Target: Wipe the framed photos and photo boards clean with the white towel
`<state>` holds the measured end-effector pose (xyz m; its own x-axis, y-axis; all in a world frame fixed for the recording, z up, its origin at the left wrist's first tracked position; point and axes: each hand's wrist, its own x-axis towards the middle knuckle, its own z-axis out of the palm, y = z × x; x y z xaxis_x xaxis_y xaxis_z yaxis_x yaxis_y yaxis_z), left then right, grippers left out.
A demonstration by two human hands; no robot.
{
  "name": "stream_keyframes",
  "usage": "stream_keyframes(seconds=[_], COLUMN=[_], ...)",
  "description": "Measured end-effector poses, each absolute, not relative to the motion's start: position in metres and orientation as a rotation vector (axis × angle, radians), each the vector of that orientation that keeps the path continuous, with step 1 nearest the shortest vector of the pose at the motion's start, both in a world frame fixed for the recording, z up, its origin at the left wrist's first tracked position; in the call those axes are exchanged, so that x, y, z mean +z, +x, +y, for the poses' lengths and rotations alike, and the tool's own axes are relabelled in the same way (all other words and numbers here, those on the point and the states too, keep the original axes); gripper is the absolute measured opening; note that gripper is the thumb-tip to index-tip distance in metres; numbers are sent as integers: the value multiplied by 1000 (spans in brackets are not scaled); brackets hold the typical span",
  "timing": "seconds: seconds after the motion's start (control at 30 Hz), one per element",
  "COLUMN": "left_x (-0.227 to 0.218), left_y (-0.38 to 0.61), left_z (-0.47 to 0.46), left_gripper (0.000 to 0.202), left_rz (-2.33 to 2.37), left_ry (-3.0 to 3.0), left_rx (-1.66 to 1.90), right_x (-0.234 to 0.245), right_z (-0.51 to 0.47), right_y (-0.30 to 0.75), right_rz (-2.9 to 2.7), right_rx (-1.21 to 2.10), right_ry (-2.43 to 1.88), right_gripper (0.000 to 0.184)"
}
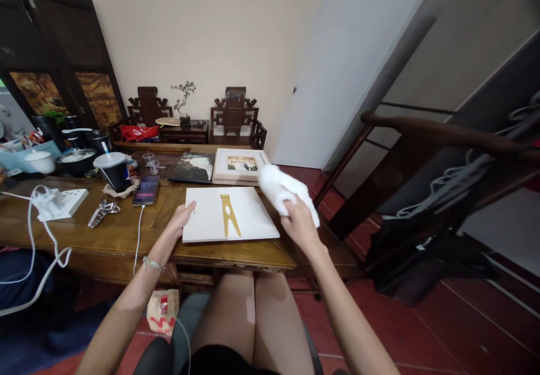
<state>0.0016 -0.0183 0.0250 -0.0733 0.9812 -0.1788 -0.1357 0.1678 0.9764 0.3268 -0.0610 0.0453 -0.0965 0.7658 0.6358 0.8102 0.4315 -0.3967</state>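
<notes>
Forearms (337,302) extend, left thumb (190,208) atop a panel's (253,215) edge, right hand (300,222) gripping cloth (278,186).

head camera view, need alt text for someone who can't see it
At a wooden table, a person's left hand holds the left edge of a white book or board bearing a yellow animal figure, while the right hand grips a bunched white cloth near its right edge. A lidded cup and a phone sit to the left; carved wooden armchairs stand beyond.
</notes>
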Motion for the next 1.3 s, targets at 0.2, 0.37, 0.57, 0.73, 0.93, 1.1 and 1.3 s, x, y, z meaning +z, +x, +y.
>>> stream_keyframes(seconds=[0.2, 0.37, 0.57, 0.73, 0.93, 1.1, 1.3], left_x=[23, 31, 26, 7, -2, 0, -4], left_y=[3, -3, -9, -8, -3, -5, -6], left_z=[-10, -8, -5, -2, -1, 1, 4], left_gripper=[30, 48, 69, 54, 54, 60, 60], left_rz=[1314, 1405, 2052, 1744, 1578, 1543, 1577], left_ry=[1044, 1181, 1816, 2272, 2368, 2384, 2331], left_rx=[1135, 1113, 823, 649, 625, 642, 754], right_x=[23, 6, 8, 17, 31, 42, 38], right_z=[-54, -52, -52, -65, -67, -19, 5], right_y=[293, 280, 274, 267, 275, 275, 263], right_rz=[-2370, -2391, -2403, -2419, -2488, -2462, -2423], right_rx=[-35, -12, -12, 46, 149, 150, 82], right_ry=[-1286, -1313, -1364, -1406, -1358, -1396, -1445], right_gripper=[49, 52, 52, 53, 45, 21, 22])
